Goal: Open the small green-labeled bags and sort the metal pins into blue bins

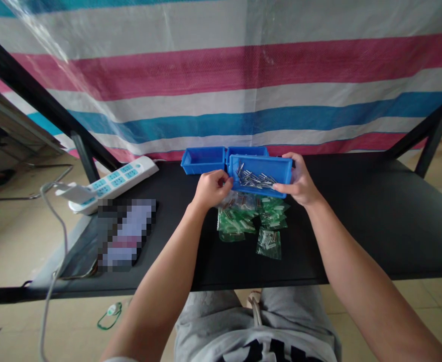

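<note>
A blue plastic bin [262, 163] is held tilted toward me above the table, with several thin metal pins [256, 179] lying in it. My right hand [300, 183] grips its right end, thumb over the near rim. At the bin's left end is my left hand [211, 190], its fingers curled closed; whatever they pinch is hidden. Below the bin lie several small green-tinted plastic bags [238, 221] with small parts inside. One such bag [269, 243] lies apart, nearer to me. Clear bags [243, 200] are partly covered by the bin.
Two more blue bins stand behind: a left bin [203, 160] and a right bin [247, 150], partly hidden. A white power strip [115, 183] with a plugged-in charger [74, 192] and a blurred-out phone [130, 236] lie left on the black table [375, 216]. A striped sheet [221, 75] hangs behind.
</note>
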A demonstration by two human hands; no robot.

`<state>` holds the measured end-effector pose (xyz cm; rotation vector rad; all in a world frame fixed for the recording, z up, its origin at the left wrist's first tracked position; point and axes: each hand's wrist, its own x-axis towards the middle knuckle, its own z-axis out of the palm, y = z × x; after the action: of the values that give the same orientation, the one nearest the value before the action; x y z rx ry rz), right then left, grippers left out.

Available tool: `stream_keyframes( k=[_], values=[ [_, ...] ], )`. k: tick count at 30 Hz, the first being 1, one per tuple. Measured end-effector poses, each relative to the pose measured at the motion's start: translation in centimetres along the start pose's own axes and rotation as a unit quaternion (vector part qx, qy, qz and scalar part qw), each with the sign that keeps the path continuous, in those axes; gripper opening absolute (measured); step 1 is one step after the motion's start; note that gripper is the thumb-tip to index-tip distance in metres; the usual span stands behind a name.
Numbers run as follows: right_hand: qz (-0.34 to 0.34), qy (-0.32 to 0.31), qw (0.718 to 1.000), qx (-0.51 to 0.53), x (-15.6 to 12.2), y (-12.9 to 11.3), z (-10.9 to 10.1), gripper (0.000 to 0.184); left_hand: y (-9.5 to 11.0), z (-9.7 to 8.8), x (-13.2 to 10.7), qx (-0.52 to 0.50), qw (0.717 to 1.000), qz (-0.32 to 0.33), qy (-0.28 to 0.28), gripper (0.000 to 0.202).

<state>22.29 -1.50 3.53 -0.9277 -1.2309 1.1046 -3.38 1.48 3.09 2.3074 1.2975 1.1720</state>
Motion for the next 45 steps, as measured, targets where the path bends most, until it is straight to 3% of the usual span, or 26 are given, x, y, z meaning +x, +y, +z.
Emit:
stream_keyframes(
  k=[6, 11, 16, 23, 28, 37, 40, 45],
  values=[
    [-0.026, 0.002, 1.0, -0.011, 0.1, 0.9, -0.4, 0.075, -0.1, 0.9, -0.1, -0.069, 0.994, -0.041, 0.073, 0.029],
    [-0.029, -0.013, 0.999, -0.017, 0.1, 0.7, -0.6, 0.085, 0.0, 0.4, -0.1, -0.137, 0.99, -0.008, -0.018, 0.033],
    [0.025, -0.052, 0.997, -0.055, 0.3, 0.0, -1.7, 0.067, 1.1, -0.4, -0.1, -0.131, 0.986, 0.014, -0.099, 0.035],
    [0.014, -0.091, 0.99, -0.104, 0.3, -0.1, -2.2, 0.063, 2.1, -1.7, 0.0, -0.086, 0.986, 0.079, -0.118, 0.032],
    [-0.032, -0.12, 0.982, -0.144, 0.4, 0.3, -1.7, 0.065, 2.0, -2.5, 0.0, -0.033, 0.984, 0.152, -0.089, 0.025],
    [-0.104, -0.104, 0.961, -0.234, 0.4, 0.8, -1.5, 0.056, 2.3, -2.2, 0.2, 0.008, 0.965, 0.262, 0.003, 0.029],
    [-0.118, -0.087, 0.955, -0.259, 0.4, 1.2, -1.3, 0.054, 2.2, -2.3, 0.2, 0.016, 0.964, 0.264, 0.014, 0.029],
    [-0.137, -0.039, 0.94, -0.309, 0.2, 1.9, -0.1, 0.057, 0.8, -2.5, 0.3, 0.044, 0.978, 0.201, 0.036, 0.027]
  ],
)
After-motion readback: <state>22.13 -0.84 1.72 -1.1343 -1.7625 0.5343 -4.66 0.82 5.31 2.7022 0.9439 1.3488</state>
